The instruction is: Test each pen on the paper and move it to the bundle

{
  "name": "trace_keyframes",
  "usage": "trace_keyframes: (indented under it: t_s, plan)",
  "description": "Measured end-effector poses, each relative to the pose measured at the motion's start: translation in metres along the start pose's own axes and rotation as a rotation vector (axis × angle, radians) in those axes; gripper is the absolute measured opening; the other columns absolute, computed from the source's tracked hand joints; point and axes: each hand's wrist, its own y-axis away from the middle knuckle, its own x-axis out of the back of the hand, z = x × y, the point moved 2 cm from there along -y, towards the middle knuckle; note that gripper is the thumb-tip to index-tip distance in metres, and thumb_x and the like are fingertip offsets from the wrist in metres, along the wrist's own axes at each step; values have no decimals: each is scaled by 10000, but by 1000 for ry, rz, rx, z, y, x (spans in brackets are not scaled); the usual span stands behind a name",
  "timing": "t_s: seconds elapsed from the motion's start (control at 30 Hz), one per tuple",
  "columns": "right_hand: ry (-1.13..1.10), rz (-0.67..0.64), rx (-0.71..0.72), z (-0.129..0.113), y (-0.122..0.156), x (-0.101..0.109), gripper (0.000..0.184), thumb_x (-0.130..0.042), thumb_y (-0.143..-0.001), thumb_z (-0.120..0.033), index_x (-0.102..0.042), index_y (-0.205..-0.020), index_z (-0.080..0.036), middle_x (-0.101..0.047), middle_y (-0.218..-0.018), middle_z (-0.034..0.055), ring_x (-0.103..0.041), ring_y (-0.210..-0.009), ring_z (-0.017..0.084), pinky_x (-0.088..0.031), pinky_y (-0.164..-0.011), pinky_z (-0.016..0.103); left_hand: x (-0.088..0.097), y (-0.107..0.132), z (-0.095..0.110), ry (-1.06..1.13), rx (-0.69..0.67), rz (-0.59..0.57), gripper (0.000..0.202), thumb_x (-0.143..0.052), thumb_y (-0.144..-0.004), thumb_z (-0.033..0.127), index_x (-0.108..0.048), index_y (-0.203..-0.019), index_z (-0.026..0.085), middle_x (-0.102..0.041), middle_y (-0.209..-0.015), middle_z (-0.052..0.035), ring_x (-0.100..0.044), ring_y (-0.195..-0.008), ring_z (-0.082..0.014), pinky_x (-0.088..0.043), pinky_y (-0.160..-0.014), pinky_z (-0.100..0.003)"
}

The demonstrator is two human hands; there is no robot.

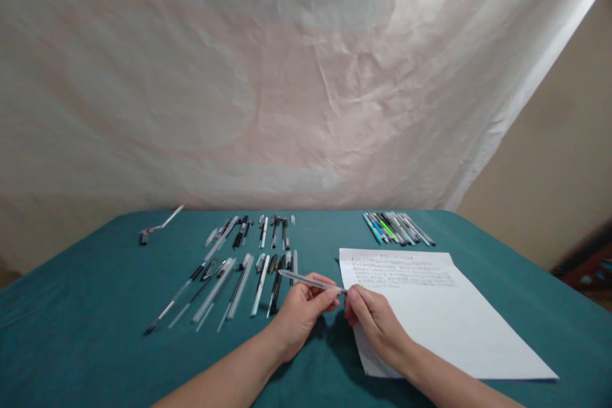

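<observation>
1. A blue-green cloth (86,306) covers the table. Near its far left corner lies a small dark bit (144,239), with a bent, shiny strip (165,223) going up from it.
2. Next come pen parts in two rows. The near row (220,290) has clear tubes, thin sticks and dark bits, all lying on a slant. The far row (262,233) sits behind it, with shorter pieces, some black and some clear.
3. The left hand (299,315) is just right of the near row. Its thumb and fingers are closed on a clear pen (306,280).
4. The clear pen is up in front, between the two hands, with its dark end to the right.
5. The right hand (377,319) has its fingers curled in, pinching the pen's dark end.
6. A white paper (444,331) lies partly behind the right hand. Small, blurry writing fills its top.
7. Past the paper's top edge, many pens (398,229) lie side by side. One is bright green.
</observation>
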Motion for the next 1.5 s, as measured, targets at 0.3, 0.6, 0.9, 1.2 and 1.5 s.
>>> trace_keyframes:
  t_s: [0.3, 0.6, 0.9, 1.2, 1.5]
  plan:
    - [39, 40, 39, -3, 0, 2, 312, -324, -918, -353, -475, -703, -186, -496, -625, -12, -477, -586, 119, -363, -587, 240, -1, 1, 1, -33, -25, -28, 238, -684, -717, 311, -576, -834, 135, -581, -750, -7, -534, -697, -117, -410, -697, -242]
    - [5, 46, 33, -6, 1, 2, 226, -353, -906, -374, -466, -844, -188, -506, -687, -10, -482, -609, 123, -365, -582, 239, 1, 0, 1, -22, -13, -11, 258, -693, -704, 328, -579, -840, 140, -585, -774, -10, -533, -708, -122, -410, -711, -250]
    - [23, 68, 64, -5, -1, 4, 360, -282, -925, -365, -468, -676, -183, -488, -634, -7, -473, -606, 121, -363, -595, 244, 0, 1, 2, -66, -25, -30, 248, -680, -719, 324, -576, -847, 138, -583, -735, -4, -523, -687, -118, -393, -682, -236]
    - [61, 48, 101, -10, 0, 4, 305, -305, -921, -326, -473, -709, -186, -490, -678, 8, -469, -642, 133, -370, -625, 260, -3, 2, 4, -59, -34, -49, 261, -700, -692, 344, -590, -811, 140, -581, -718, -5, -525, -676, -121, -392, -667, -232]
    - [31, 75, 144, -13, 1, 7, 192, -371, -892, -319, -465, -787, -188, -501, -740, 14, -480, -697, 145, -377, -647, 267, -1, 2, 4, -38, -9, -43, 267, -693, -700, 351, -587, -823, 139, -575, -718, -5, -512, -679, -119, -386, -665, -229]
